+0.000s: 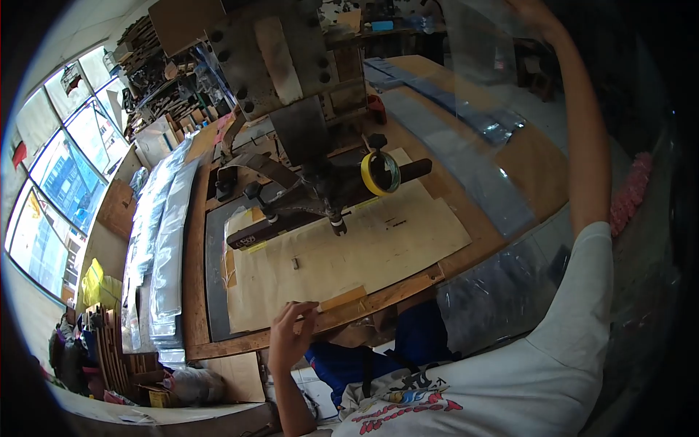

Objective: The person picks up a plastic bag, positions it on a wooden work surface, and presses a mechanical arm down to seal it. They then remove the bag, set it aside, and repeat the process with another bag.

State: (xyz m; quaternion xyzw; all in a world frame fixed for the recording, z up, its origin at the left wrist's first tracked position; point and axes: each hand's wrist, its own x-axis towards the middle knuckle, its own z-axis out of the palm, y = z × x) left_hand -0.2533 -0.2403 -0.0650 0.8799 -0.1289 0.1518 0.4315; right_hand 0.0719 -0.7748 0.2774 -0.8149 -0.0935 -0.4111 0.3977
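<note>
Your left hand (293, 331): tan board's (349, 255) near edge. Right hand (537, 20): raised, far right. Can't tell either grip. Tape (367, 177) hangs on machine (302, 135), likely for reach.

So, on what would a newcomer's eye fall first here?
Probably the big dark machine at the upper centre, standing over a pale sheet. Next comes the yellow ring, bright against dark metal, just right of the picture's middle. The right hand, lifted near the top right, may also draw the eye.
</note>
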